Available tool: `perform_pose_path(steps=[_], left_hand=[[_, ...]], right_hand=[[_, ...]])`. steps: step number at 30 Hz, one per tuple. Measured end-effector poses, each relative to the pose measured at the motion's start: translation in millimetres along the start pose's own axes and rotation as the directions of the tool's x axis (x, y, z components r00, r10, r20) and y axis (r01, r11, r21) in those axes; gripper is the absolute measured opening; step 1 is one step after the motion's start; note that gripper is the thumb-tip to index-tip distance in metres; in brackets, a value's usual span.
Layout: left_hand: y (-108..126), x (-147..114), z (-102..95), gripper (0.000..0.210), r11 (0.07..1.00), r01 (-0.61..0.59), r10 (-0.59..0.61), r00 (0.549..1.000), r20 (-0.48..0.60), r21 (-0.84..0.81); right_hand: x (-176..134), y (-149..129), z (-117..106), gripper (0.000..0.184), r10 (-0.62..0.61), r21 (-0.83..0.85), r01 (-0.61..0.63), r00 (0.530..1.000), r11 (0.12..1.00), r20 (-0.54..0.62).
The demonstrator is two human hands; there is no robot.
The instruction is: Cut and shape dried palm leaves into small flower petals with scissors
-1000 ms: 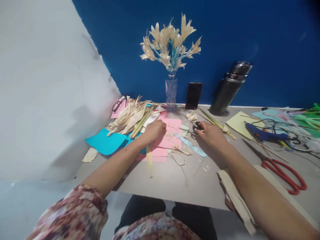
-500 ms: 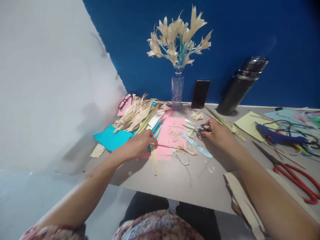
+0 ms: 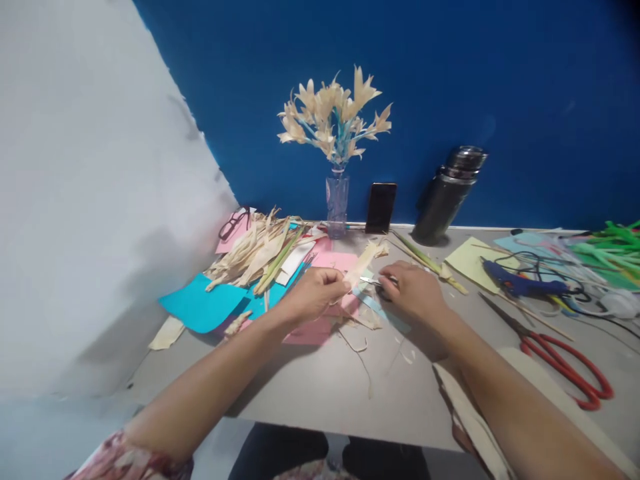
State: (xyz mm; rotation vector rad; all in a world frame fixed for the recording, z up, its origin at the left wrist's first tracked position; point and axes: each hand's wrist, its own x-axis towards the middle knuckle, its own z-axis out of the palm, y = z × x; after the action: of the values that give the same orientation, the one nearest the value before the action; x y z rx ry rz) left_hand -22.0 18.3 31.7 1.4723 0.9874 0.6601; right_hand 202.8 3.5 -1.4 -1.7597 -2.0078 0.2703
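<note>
Between finger and thumb, my left hand [image 3: 323, 291] pinches the lower end of a pale corn husk strip [image 3: 364, 261], which slants up to the right. My right hand [image 3: 413, 288] is closed on small dark-handled scissors [image 3: 371, 281]; their blades point left, close beside the strip. Most of their handles is hidden by my fingers. Under both hands lie pink paper [image 3: 320, 327], a light blue strip [image 3: 373, 305] and husk scraps [image 3: 361, 320].
Dried husks [image 3: 255, 247] and blue paper [image 3: 200, 303] lie left. Behind stand a bottle of husk flowers [image 3: 337, 207], a phone [image 3: 381, 208] and a flask [image 3: 447, 197]. At right are a blue glue gun [image 3: 525, 279] and large red-handled scissors [image 3: 565, 363].
My left hand has moved right and raised the husk strip toward my right hand. The small scissors have turned so their blades show beside the strip. The view has shifted slightly.
</note>
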Motion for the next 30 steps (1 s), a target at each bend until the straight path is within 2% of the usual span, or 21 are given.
perform_pose_path(steps=[1, 3, 5, 7, 10, 12, 15, 18, 21, 23, 27, 30], left_hand=[[-2, 3, 4.5, 0.029, 1.000, 0.009, -0.009, 1.000, 0.013, -0.023], [-8, 6, 11.7, 0.025, 0.998, 0.036, -0.034, 0.998, 0.044, -0.051], [-14, 8, 18.0, 0.023, 0.996, 0.069, -0.066, 0.996, 0.061, -0.049], [-21, 8, 23.7, 0.020, 0.994, 0.085, -0.082, 0.995, 0.048, -0.074], [-28, 7, 29.4, 0.015, 0.995, 0.069, -0.069, 0.998, 0.001, -0.076], [-30, 6, 29.7, 0.018, 0.998, 0.020, -0.018, 0.999, -0.029, 0.065], [-33, 3, 26.4, 0.023, 0.948, -0.071, 0.086, 0.996, -0.037, 0.309], [-35, 1, 24.2, 0.024, 0.913, -0.101, 0.123, 0.992, -0.030, 0.396], [-35, 0, 26.7, 0.026, 0.917, -0.087, 0.102, 0.995, -0.018, 0.389], [-32, -1, 29.5, 0.027, 0.926, -0.074, 0.092, 0.995, -0.031, 0.370], [-24, -1, 31.0, 0.025, 0.950, -0.030, 0.052, 0.997, -0.062, 0.310], [-22, -1, 27.5, 0.020, 0.977, 0.049, -0.039, 0.998, -0.054, 0.207]], right_hand=[[-1, -4, -2, 0.024, -0.004, 0.197, 0.003, 1.000, 0.980, 0.005], [-2, -12, -3, 0.031, -0.008, 0.573, -0.058, 0.994, 0.818, 0.112], [-4, -19, -1, 0.029, 0.055, 0.710, -0.148, 0.987, 0.688, 0.153], [-6, -25, 6, 0.019, 0.118, 0.726, -0.181, 0.983, 0.663, 0.137], [-9, -29, 19, 0.013, 0.132, 0.702, -0.169, 0.985, 0.692, 0.108], [-10, -30, 23, 0.011, 0.113, 0.708, -0.152, 0.988, 0.690, 0.103], [-11, -30, 23, 0.010, 0.076, 0.711, -0.138, 0.990, 0.689, 0.119], [-12, -31, 17, 0.012, 0.055, 0.609, -0.099, 0.994, 0.787, 0.091], [-13, -33, 14, 0.013, 0.033, 0.391, -0.032, 0.999, 0.920, 0.003], [-14, -34, 14, 0.015, 0.014, 0.249, 0.000, 0.998, 0.968, -0.053], [-13, -30, 15, 0.020, -0.002, 0.082, 0.011, 0.994, 0.997, -0.112], [-7, -17, 11, 0.023, -0.008, -0.010, 0.006, 0.990, 1.000, -0.139]])
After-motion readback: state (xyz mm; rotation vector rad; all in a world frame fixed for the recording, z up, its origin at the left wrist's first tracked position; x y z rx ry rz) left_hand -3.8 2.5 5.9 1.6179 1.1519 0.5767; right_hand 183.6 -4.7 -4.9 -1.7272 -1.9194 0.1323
